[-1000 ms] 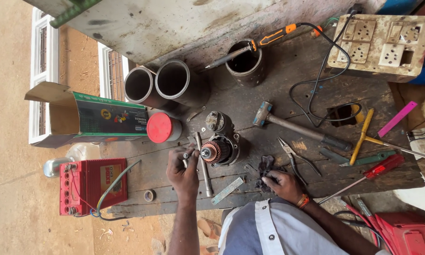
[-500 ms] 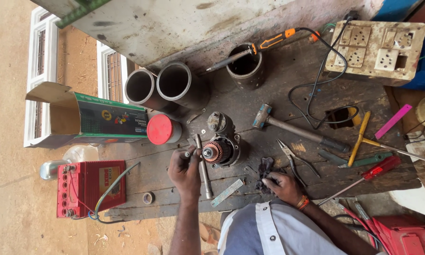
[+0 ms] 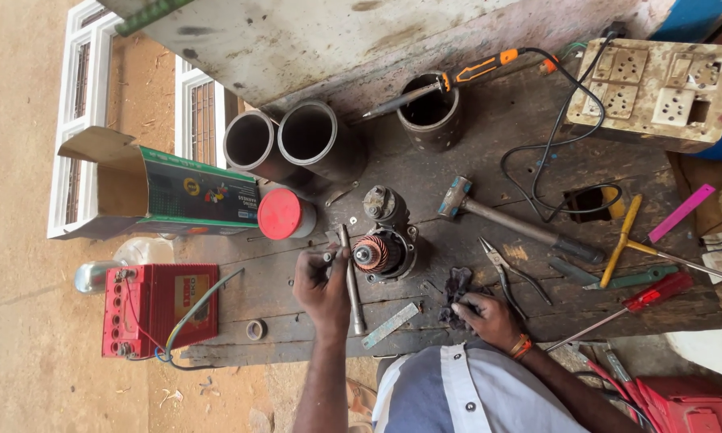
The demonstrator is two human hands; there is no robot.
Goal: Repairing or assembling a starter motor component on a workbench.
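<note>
Centrally, dark cup (image 3: pixel 430 120) holds soldering iron (image 3: pixel 441 82); left hand (image 3: pixel 322 282) grips rod (image 3: pixel 350 281).

- A dark, worn wooden counter (image 3: pixel 489 184) of rough planks fills the middle, stained and scratched.
- Along the counter's far edge leans a grey, rust-flecked metal sheet (image 3: pixel 313 36).
- Left of the counter lies a bare sandy floor (image 3: pixel 16 281) in flat daylight.
- On that floor, just left of the counter's far corner, rest white barred window frames (image 3: pixel 76 88).
</note>
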